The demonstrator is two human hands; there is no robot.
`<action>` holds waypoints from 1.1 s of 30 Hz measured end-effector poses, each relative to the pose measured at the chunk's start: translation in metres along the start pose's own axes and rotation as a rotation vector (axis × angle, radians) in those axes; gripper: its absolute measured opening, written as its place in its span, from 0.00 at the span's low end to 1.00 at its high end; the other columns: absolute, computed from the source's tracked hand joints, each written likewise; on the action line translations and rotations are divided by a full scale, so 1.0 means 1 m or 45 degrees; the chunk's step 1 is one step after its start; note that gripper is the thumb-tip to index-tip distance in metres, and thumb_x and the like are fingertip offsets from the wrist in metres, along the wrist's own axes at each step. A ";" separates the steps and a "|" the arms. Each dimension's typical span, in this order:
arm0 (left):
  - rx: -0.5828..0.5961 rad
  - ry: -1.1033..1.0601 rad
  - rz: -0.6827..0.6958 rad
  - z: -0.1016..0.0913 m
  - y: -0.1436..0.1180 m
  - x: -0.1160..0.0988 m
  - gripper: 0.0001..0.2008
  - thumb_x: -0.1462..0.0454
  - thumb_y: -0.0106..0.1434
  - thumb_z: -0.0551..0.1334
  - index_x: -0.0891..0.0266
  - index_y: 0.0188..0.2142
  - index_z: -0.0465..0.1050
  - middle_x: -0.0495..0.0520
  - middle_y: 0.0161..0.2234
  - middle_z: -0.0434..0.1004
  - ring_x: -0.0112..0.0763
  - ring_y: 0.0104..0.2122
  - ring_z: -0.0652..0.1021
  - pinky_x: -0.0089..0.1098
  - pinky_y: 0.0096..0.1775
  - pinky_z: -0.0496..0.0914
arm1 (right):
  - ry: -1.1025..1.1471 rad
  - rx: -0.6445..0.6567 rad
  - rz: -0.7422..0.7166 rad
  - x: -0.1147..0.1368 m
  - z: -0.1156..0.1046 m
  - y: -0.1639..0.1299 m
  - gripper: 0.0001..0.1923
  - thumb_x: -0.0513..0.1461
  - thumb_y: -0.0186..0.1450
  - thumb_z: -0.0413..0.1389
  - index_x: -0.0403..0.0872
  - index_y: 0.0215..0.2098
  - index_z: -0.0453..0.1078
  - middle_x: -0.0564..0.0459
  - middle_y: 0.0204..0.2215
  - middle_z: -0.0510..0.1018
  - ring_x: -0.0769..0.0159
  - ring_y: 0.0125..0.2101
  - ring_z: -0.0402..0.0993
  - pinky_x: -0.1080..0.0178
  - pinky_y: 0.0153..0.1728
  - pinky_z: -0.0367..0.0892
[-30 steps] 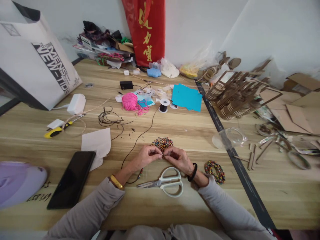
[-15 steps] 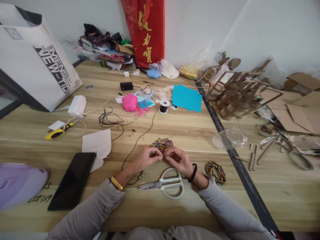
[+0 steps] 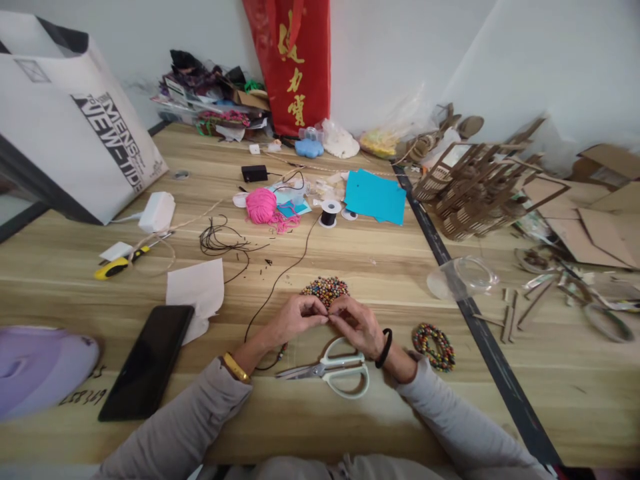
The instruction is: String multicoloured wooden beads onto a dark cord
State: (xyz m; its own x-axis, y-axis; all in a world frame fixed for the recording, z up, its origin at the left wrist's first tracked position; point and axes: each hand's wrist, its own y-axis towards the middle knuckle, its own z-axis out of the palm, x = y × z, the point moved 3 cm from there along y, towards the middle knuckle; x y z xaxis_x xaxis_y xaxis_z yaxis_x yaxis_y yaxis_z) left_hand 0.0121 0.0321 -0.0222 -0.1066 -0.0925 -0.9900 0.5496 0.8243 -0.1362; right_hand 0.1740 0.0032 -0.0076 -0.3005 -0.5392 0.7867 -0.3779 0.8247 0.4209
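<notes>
My left hand and my right hand meet fingertip to fingertip, each in a pinch; what lies between the fingers is too small to make out. Just beyond them is a heap of small multicoloured beads. Thin black cord runs from a white spool down past my left wrist. A few beads are threaded on it below my left hand, where it passes out of sight. Scissors with pale handles lie partly open under my hands. A coiled bead strand rests beside my right forearm.
To the left lie a black phone, white paper, a yellow cutter and loose black cord. Farther back are pink yarn and blue sheets. Brown wooden models stand at right, beyond a clear plastic container.
Both hands stay pinched together in nearly the same place, with only a tiny shift at the fingertips. The whole view has shifted slightly.
</notes>
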 end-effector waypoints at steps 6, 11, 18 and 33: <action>-0.026 0.068 0.010 -0.002 0.000 0.000 0.07 0.63 0.54 0.65 0.67 0.28 0.73 0.50 0.25 0.73 0.27 0.27 0.70 0.27 0.32 0.64 | 0.069 0.021 0.066 -0.001 0.000 -0.001 0.04 0.39 0.67 0.53 0.46 0.37 0.68 0.50 0.31 0.75 0.67 0.32 0.71 0.66 0.32 0.67; -0.056 0.090 0.037 -0.006 -0.001 -0.006 0.08 0.62 0.53 0.65 0.67 0.27 0.74 0.50 0.25 0.72 0.27 0.28 0.70 0.27 0.32 0.63 | 0.149 0.018 0.150 -0.003 -0.001 -0.001 0.05 0.40 0.66 0.55 0.46 0.35 0.69 0.51 0.31 0.74 0.68 0.30 0.70 0.67 0.30 0.67; -0.046 0.080 0.003 -0.006 -0.004 -0.016 0.07 0.62 0.54 0.64 0.67 0.27 0.73 0.49 0.24 0.71 0.26 0.27 0.69 0.27 0.32 0.63 | 0.230 0.009 0.258 -0.008 0.000 -0.001 0.07 0.42 0.65 0.56 0.46 0.35 0.69 0.51 0.30 0.74 0.68 0.30 0.70 0.66 0.31 0.67; -0.045 0.044 0.025 -0.007 -0.003 -0.008 0.08 0.62 0.54 0.65 0.67 0.27 0.73 0.50 0.25 0.72 0.27 0.28 0.70 0.27 0.33 0.63 | 0.291 0.015 0.296 -0.008 0.001 -0.002 0.09 0.43 0.64 0.57 0.45 0.33 0.70 0.51 0.29 0.76 0.68 0.29 0.71 0.66 0.31 0.68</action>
State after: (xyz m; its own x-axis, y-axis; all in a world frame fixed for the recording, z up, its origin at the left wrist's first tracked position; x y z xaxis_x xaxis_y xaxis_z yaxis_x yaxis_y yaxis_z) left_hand 0.0060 0.0344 -0.0134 -0.1246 -0.0571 -0.9906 0.5225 0.8449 -0.1145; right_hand 0.1764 0.0058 -0.0154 -0.1759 -0.2835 0.9427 -0.3330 0.9183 0.2140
